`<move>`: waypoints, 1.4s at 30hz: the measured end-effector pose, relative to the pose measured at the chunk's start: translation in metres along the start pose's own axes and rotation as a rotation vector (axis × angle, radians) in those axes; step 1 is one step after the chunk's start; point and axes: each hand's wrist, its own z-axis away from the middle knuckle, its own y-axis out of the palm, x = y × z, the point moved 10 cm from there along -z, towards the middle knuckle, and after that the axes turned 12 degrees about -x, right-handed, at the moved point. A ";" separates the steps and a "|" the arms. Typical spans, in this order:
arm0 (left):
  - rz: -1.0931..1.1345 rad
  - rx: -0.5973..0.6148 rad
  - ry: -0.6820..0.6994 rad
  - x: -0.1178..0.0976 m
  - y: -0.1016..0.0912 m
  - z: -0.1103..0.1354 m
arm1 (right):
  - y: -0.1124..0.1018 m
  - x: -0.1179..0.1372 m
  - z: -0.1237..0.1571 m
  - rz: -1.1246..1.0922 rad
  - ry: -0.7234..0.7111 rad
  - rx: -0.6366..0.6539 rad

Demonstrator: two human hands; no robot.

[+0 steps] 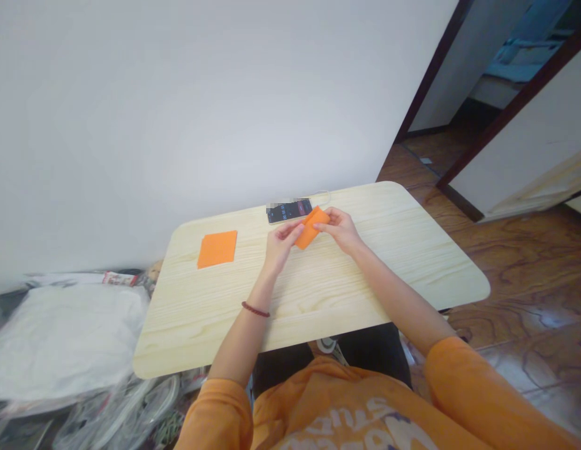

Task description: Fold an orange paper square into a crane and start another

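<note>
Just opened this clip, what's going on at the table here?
A person is handling a small folded orange paper, pinched between the fingers of the left hand and the right hand over the pale wooden table. A stack of orange square sheets lies to the left, and a phone lies just beyond the hands, near the wall.

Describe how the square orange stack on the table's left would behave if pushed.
The orange stack lies flat on the table, so it would probably slide rather than tip or roll. Its slightly uneven edges suggest loose sheets that might fan apart. The held orange piece looks folded, so similar sheets are likely bendy.
</note>
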 end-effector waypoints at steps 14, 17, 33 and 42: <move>-0.013 -0.225 0.049 0.009 -0.017 0.001 | 0.011 -0.014 0.012 -0.135 0.220 0.009; 0.000 -0.160 -0.012 0.014 -0.012 0.000 | 0.014 -0.017 0.014 -0.120 0.247 0.027; 0.054 -0.137 0.021 -0.002 -0.017 -0.005 | 0.016 -0.029 0.022 0.062 0.300 0.123; 0.006 -0.121 0.072 -0.009 -0.016 -0.005 | 0.017 -0.025 0.023 0.017 0.302 0.125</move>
